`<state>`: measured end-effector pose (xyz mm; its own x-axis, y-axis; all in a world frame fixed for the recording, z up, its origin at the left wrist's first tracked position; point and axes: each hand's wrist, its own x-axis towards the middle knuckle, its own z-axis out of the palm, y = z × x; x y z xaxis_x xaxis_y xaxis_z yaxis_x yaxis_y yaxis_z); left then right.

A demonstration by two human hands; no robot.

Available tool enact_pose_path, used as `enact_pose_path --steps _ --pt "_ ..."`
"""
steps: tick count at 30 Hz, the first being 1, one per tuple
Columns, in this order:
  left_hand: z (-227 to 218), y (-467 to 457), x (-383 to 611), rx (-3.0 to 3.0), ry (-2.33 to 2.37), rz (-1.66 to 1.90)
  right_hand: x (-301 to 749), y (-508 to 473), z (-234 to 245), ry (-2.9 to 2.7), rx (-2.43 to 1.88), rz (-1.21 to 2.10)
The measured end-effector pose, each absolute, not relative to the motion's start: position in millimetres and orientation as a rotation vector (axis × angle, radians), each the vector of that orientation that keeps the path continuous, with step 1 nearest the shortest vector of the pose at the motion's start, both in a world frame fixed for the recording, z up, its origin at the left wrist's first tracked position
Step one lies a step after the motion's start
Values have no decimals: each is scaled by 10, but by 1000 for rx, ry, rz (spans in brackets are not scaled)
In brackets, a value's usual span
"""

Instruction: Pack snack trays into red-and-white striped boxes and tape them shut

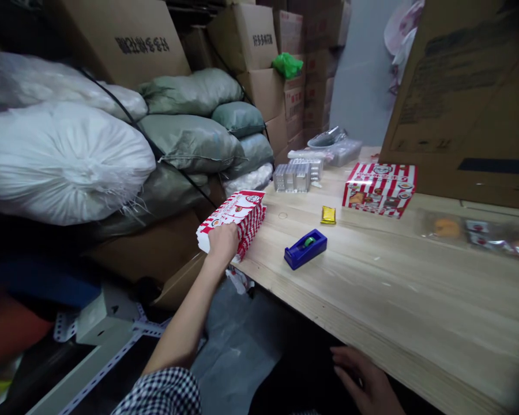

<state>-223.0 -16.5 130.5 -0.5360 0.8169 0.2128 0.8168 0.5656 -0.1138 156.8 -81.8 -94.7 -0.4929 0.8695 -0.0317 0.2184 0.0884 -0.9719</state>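
Observation:
My left hand (224,243), at the end of the outstretched arm, is closed on the near side of a stack of flattened red-and-white striped cartons (242,212) at the table's left edge. Its fingertips are partly hidden. Low in front of me, below the table edge, my right hand (365,377) is open, with fingers loosely bent and apart and nothing visible in it. A blue tape dispenser (306,249) with a green roll stands on the table between the hands. Beyond it lies a small yellow packet (328,215). A folded-up striped carton (379,189) stands farther back.
Clear plastic cases (292,177) and plastic bags (335,148) are at the table's far end. Clear-wrapped items (480,233) lie at right before a large cardboard box (467,115). Stuffed sacks (194,141) and stacked boxes line the left. The wooden table (393,294) has a long front edge.

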Motion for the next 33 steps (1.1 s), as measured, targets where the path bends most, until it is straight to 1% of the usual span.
enact_pose_path --steps 3,4,6,7,9,11,12,14,17,19,21,23,27,30,33 --pt "1406 -270 -2225 -1292 -2522 -30 1654 -720 -762 -1721 -1066 1429" --pt "1452 -336 -2199 -1267 -2484 -105 1656 -693 -653 -1678 -1070 1432" --pt "1516 -504 -2070 -1279 -2319 -399 1624 -659 -382 -1528 -1103 1472" --pt "1517 -601 -1954 -1340 -2187 -611 1594 -654 -231 -1435 -1122 1509" --pt "1430 -801 -1610 -1609 -1943 -973 1521 -657 68 -1241 -1114 1583" --pt "1238 -995 -1164 -2039 -1777 -1278 1452 -666 312 -1092 -986 1606" --pt "1122 -1083 -935 -2317 -1702 -1348 1431 -670 395 -1015 -930 1609" --pt "898 -1222 -533 -2734 -1633 -1347 1437 -676 475 -838 -1000 1554" --pt "689 -1269 -216 -3023 -1627 -1407 1585 -704 435 -644 -1141 1426" --pt "643 -1184 -191 -2906 -1747 -1616 1741 -742 373 -643 -1140 1456" --pt "626 -1058 -228 -2578 -1947 -1814 1883 -786 320 -675 -1135 1534" --pt "596 -952 -239 -2341 -2087 -1893 1966 -823 280 -686 -1151 1563" --pt "454 -882 -64 -2413 -2340 -1987 1961 -849 200 -726 -1168 1648" --pt "331 -894 112 -2331 -2501 -2232 1925 -811 133 -711 -1155 1742" --pt "242 -911 203 -2121 -2581 -2531 1926 -747 84 -683 -1197 1758"
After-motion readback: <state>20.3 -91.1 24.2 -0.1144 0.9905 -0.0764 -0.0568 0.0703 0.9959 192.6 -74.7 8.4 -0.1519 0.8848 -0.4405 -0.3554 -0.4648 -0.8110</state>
